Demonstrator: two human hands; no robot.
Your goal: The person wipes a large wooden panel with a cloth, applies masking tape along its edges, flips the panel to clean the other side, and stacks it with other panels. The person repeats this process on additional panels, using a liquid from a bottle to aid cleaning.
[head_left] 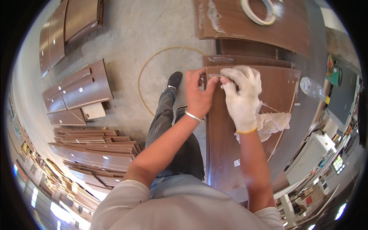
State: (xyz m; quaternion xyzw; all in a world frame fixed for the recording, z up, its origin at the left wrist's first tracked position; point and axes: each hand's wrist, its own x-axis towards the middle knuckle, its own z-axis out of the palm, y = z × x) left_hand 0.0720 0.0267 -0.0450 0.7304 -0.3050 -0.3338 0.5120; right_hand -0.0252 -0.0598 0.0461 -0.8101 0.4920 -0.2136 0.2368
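My bare left hand, with a silver bangle at its wrist, is closed at the near-left corner of the top brown panel, thumb over the face and fingers curled at the edge. Beside it, my right hand wears a white knitted glove with a yellow cuff. Its thumb and fingers pinch together over the same corner, at a small thin piece too little to identify. A crumpled pale rag lies on the panel by my right wrist.
Ahead, a roll of tape rests on another panel stack. A clear plastic bag lies to the right. Brown panels are piled on the floor at left. A yellowish hose loops around my foot.
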